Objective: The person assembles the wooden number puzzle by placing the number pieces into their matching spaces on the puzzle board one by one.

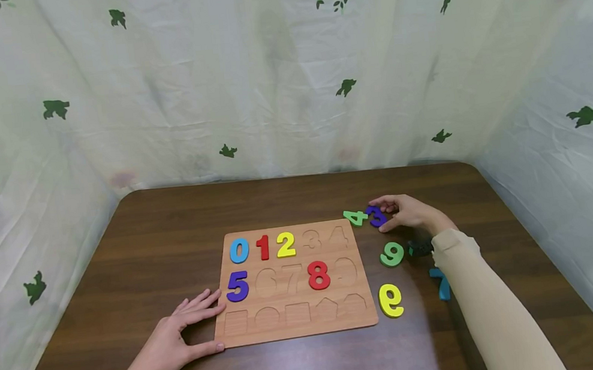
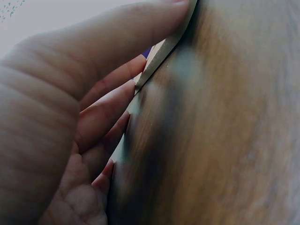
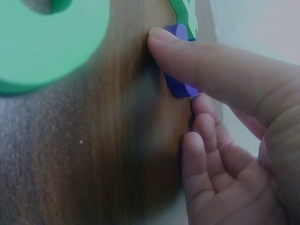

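Observation:
A wooden number puzzle board (image 1: 290,331) lies on the table. The blue 0 (image 1: 239,251), red 1 (image 1: 263,247), yellow 2 (image 1: 285,244), purple 5 (image 1: 237,286) and red 8 (image 1: 318,275) sit on it. Along the board's left edge my left hand (image 1: 174,339) rests with fingers spread, thumb at the lower corner. Beyond the upper right corner, my right hand (image 1: 406,212) pinches the purple 3 (image 1: 377,216) between thumb and fingers. In the right wrist view the thumb crosses over this purple 3 (image 3: 180,86). Right beside it lies the green 4 (image 1: 355,218).
Right of the board lie a green 9 (image 1: 392,254), a yellow piece shaped like a 6 or 9 (image 1: 390,300), and a blue 7 (image 1: 441,284) partly under the right sleeve (image 1: 481,286). A dark object (image 1: 419,248) is at the right wrist. Pale curtains (image 1: 276,90) surround the table.

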A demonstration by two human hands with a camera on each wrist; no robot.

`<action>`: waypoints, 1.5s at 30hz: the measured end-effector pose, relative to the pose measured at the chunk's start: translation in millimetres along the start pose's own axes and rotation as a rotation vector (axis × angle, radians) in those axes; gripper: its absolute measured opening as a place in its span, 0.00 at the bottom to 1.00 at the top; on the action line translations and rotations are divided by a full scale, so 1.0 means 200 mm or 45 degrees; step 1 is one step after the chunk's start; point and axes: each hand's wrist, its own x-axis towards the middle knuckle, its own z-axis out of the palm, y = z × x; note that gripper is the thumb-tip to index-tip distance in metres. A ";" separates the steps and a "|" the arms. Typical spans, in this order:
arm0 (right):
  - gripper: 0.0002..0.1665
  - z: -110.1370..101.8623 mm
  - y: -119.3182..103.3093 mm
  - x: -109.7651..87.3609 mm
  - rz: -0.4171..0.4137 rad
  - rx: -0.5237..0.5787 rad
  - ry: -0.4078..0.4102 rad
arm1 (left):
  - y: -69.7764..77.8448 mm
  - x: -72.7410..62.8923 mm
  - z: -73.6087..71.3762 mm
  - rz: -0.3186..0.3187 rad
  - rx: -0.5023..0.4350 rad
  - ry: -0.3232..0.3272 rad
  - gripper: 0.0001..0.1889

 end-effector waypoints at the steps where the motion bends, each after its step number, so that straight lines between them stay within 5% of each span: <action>1: 0.42 0.00 0.00 0.00 0.004 -0.003 0.002 | 0.00 0.00 0.00 0.003 0.000 0.002 0.34; 45: 0.38 0.01 0.05 0.00 0.089 0.096 0.060 | -0.01 0.01 0.03 0.085 0.013 0.048 0.34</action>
